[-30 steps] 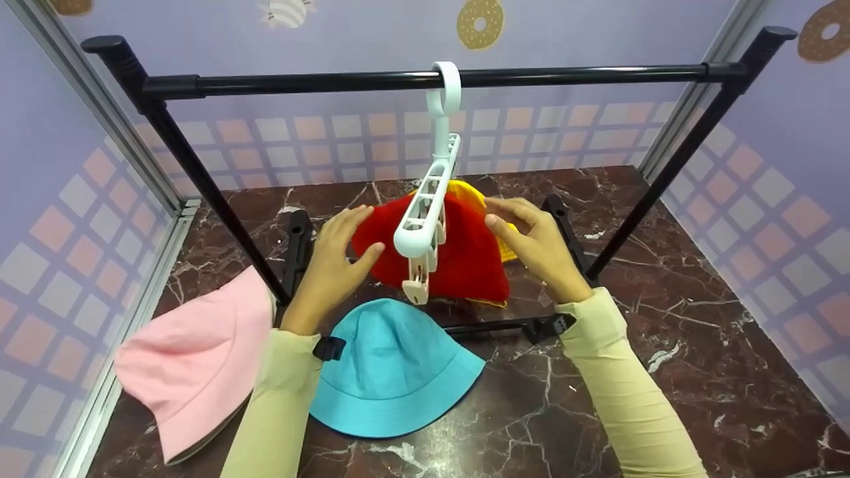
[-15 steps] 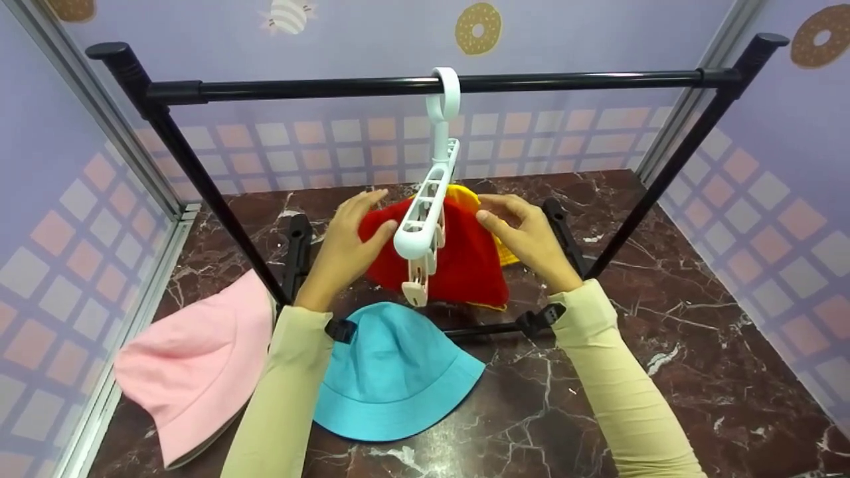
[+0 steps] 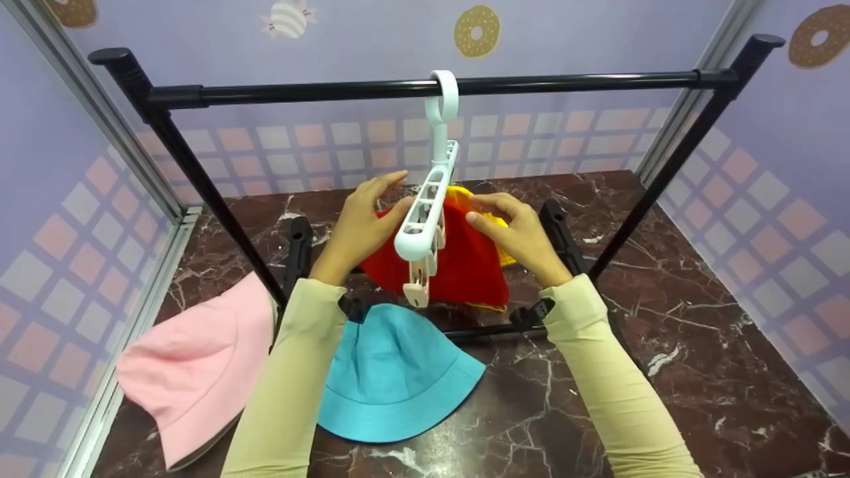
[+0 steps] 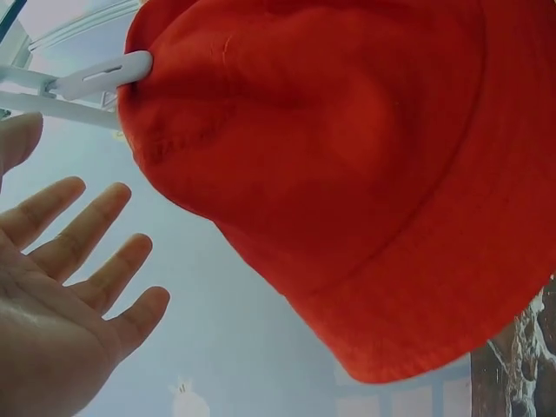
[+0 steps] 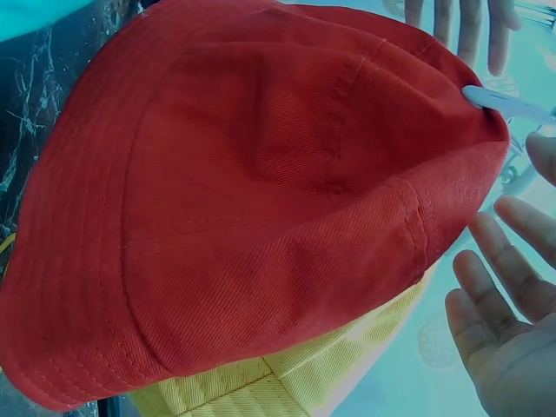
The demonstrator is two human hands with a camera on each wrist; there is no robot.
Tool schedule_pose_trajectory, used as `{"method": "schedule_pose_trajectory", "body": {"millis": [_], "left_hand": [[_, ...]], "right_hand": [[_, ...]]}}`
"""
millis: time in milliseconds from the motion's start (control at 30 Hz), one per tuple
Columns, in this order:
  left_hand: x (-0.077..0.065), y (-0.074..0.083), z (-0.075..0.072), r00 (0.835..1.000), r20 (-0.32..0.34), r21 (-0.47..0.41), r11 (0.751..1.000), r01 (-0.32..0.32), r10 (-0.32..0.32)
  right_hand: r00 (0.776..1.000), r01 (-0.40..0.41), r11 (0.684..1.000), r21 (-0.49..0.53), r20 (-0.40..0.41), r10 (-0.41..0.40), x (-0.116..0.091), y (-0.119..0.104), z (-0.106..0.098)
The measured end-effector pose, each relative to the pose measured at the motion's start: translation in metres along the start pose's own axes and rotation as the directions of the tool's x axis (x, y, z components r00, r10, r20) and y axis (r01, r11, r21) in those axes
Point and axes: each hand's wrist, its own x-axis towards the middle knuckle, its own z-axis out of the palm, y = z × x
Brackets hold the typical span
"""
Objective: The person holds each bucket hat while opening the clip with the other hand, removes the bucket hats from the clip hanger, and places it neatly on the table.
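A red bucket hat point(image 3: 471, 265) hangs from a clip point(image 4: 109, 76) on the pale hanger point(image 3: 416, 240). A yellow hat point(image 5: 252, 382) shows behind it. My left hand point(image 3: 365, 222) is raised at the hanger's left, fingers extended. In the left wrist view this hand point(image 4: 61, 295) is spread and apart from the red fabric, holding nothing. On the hanger's other side, my right hand point(image 3: 521, 236) is held up beside the red hat. The right wrist view shows the right hand point(image 5: 504, 304) with loosely extended fingers, its fingertips close to the hat's crown and nothing held.
The hanger hooks over the black bar point(image 3: 584, 81) of a rack. A blue bucket hat point(image 3: 405, 385) lies on the dark marble surface point(image 3: 505, 425) in front, partly behind my left sleeve. A pink hat point(image 3: 199, 372) lies further left. Patterned walls point(image 3: 319, 53) enclose the space.
My left hand has moved right and up, closer to the hanger. My right hand has shifted slightly left, toward the red hat. The blue and pink hats have stayed put.
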Motion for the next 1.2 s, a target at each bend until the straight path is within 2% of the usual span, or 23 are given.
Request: {"method": "schedule_pose_trajectory", "body": {"millis": [167, 300, 500, 733, 1000, 1200], "left_hand": [[0.008, 0.008, 0.001, 1.000, 0.029, -0.036, 0.999, 0.000, 0.001], [0.013, 0.018, 0.001, 0.997, 0.072, -0.055, 0.998, 0.043, -0.039], [0.021, 0.020, 0.005, 0.989, 0.119, -0.061, 0.994, 0.094, -0.087], [0.025, 0.025, 0.011, 0.988, 0.116, -0.041, 0.994, 0.106, -0.101], [0.028, 0.034, 0.016, 0.987, 0.122, -0.063, 0.992, 0.110, -0.102], [0.030, 0.036, 0.018, 0.985, 0.113, -0.054, 0.989, 0.135, -0.128]], "right_hand": [[1.000, 0.021, 1.000, 0.013, 0.001, -0.021, 0.004, 0.000, 0.002], [0.999, 0.047, 0.998, 0.029, 0.006, -0.047, 0.007, -0.001, 0.005], [0.998, 0.069, 0.998, -0.005, 0.009, -0.069, 0.009, -0.001, 0.008], [0.997, 0.078, 0.996, -0.053, 0.007, -0.077, 0.011, -0.001, 0.010], [0.997, 0.082, 0.995, -0.050, -0.002, -0.082, 0.011, -0.001, 0.014], [0.994, 0.105, 0.991, -0.082, -0.012, -0.106, 0.012, -0.003, 0.017]]}}
